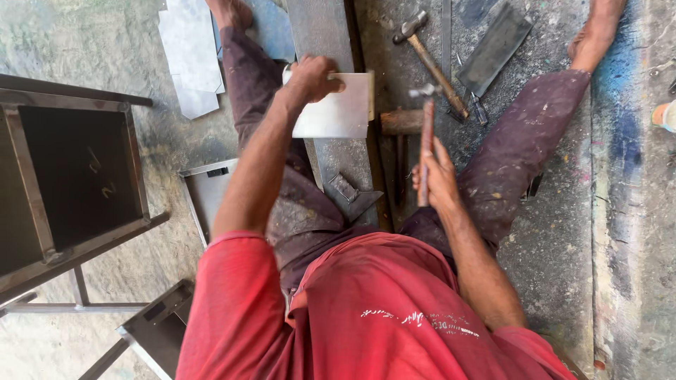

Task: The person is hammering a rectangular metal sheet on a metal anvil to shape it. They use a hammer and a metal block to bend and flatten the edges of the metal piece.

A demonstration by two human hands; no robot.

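The left hand (312, 79) pins a small metal sheet (338, 107) flat on a long steel beam (325, 32). The right hand (438, 176) grips a raised hammer (426, 134). A second hammer (429, 60) lies on the floor (556, 246) nearby.

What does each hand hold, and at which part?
Left hand grips the metal sheet at its top-left edge; right hand holds the hammer by its handle.

The small square sheet of pale matt metal (338, 105) looks smooth, lying on a long grey steel beam (325, 42) with a dull finish. The raised hammer with a reddish wooden handle (426, 151) has a worn metal head, and the rough grey concrete floor (563, 232) is speckled.
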